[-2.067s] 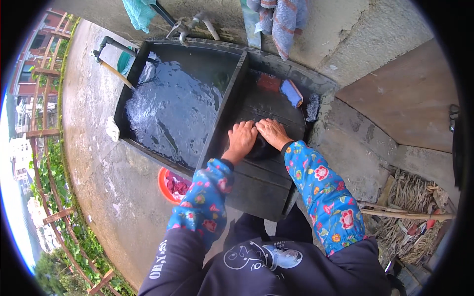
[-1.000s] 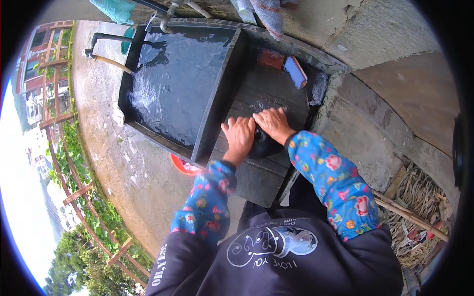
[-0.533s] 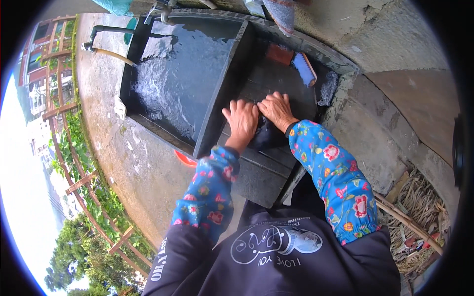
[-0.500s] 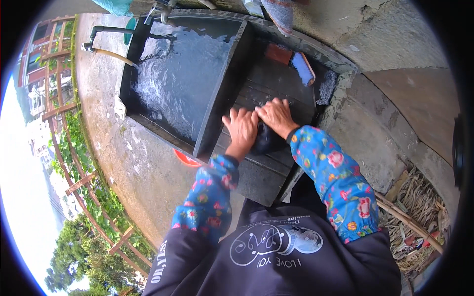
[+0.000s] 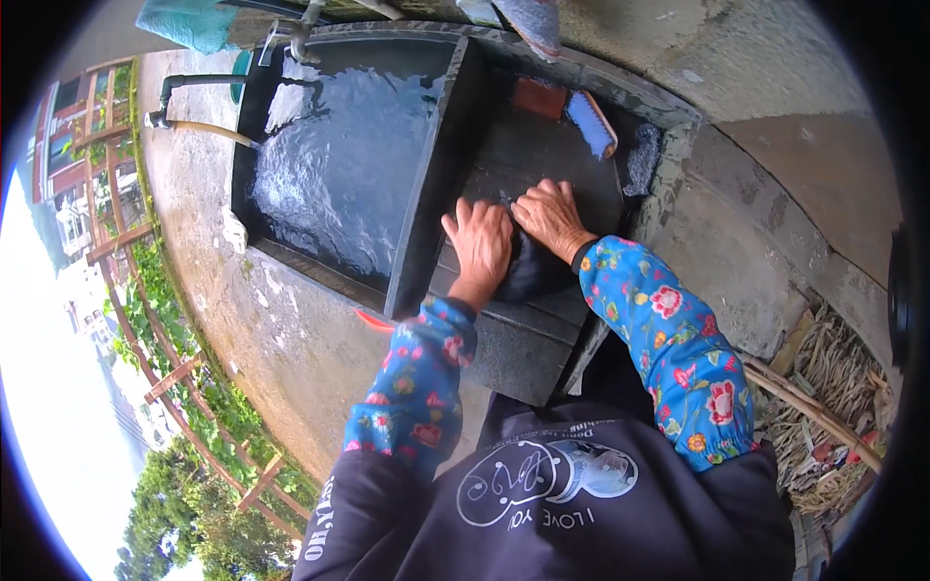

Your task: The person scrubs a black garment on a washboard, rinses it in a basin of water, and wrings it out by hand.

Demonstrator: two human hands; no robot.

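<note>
On the dark ridged washing slab (image 5: 513, 339) lies a bunched piece of black cloth (image 5: 531, 266), looking wet. My left hand (image 5: 480, 247) presses down on its left side with curled fingers. Close beside it, my right hand (image 5: 552, 221) grips the far right part, knuckles bent. The two hands nearly meet at the thumbs, and much of the cloth is hidden under them. Beyond them on the slab sit a scrubbing brush (image 5: 591, 126) with blue bristles, a reddish-brown block (image 5: 540, 98) and a grey crumpled bundle (image 5: 642, 160).
Left of a stone divider (image 5: 426, 174), a basin holds rippling water (image 5: 354, 145), fed by a pale hose (image 5: 208, 129). A metal tap (image 5: 295, 44) stands at its far edge. Part of a red basin (image 5: 373, 321) shows below. Dry stalks (image 5: 823, 387) lie at right.
Both hands stay on the black cloth and shift slightly; my right hand's fingers look more curled. The whole view has moved a little.
</note>
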